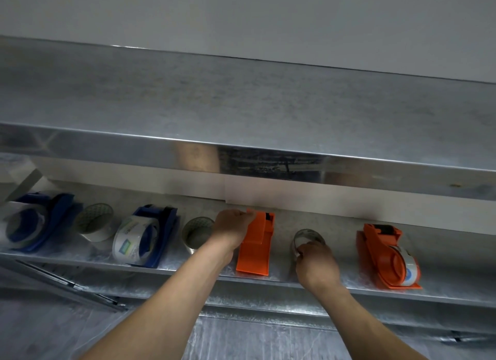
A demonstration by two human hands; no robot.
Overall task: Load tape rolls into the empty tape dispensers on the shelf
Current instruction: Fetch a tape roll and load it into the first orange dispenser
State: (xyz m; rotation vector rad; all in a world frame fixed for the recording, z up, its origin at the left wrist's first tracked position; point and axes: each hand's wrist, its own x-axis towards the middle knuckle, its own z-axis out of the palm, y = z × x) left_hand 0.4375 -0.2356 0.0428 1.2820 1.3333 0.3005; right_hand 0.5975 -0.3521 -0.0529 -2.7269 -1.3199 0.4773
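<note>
An orange tape dispenser (256, 245) with no roll in it lies on the metal shelf (442, 255), a little left of centre. My left hand (232, 228) grips its upper left edge. Just to its right stands a clear tape roll (306, 237); my right hand (316, 267) is closed on the roll's front rim. Another loose roll (197, 232) sits right behind my left wrist. Further right, a second orange dispenser (386, 257) holds a roll.
Two blue dispensers (155, 236) (37, 220) with rolls in them lie at the left, with a loose roll (95, 224) between them. An upper steel shelf (241, 112) overhangs the row closely. Below the shelf's front lip are metal rails and a plastic-covered floor.
</note>
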